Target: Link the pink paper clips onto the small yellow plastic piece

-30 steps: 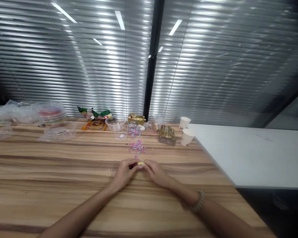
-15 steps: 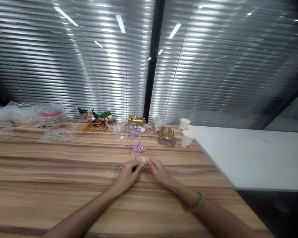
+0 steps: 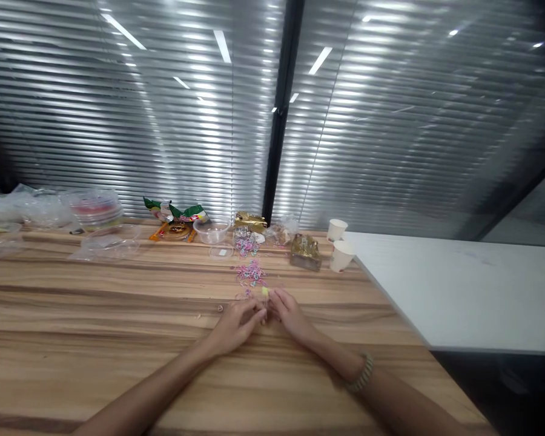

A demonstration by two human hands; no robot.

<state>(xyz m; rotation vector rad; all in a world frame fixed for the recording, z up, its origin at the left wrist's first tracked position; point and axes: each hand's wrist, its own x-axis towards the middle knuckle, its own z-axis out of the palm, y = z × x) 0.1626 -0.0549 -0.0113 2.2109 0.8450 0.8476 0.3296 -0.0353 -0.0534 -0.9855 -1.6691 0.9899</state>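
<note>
Wood-grain table [image 3: 118, 339] fills most of the view, w/ a white table [image 3: 463, 290] butted against its right side and closed blinds [image 3: 390, 121] behind.

Containers along the far edge: stack of clear plastic tubs [image 3: 93, 207] at left w/ sth red inside, can't tell what; clear flat lids [image 3: 111, 242] beside them; small clear bowl [image 3: 211, 230] near centre, looks empty; a small round lid [image 3: 221, 251] just in front of it. Snack bags [image 3: 177, 213] behind the bowl, gold wrappers [image 3: 305, 249] to the right, then two paper cups [image 3: 338, 245] side by side, contents not visible.

Both forearms reach fwd from the bottom edge and meet mid-table. Left hand [image 3: 234, 324] and right hand [image 3: 290, 312] rest on the wood, fingertips touching each other; bead bracelet [image 3: 362, 372] on the right wrist.

Pile of small pastel loops [image 3: 251, 271], pink/blue, lies just beyond the hands; more loops in a clear bag [image 3: 245, 239] behind it.

Tiny yellow piece [image 3: 265, 293] sits at the fingertips, pinched by the right hand's fingers, w/ the left hand's fingertips pressed in beside it. Too small to tell its shape.
</note>
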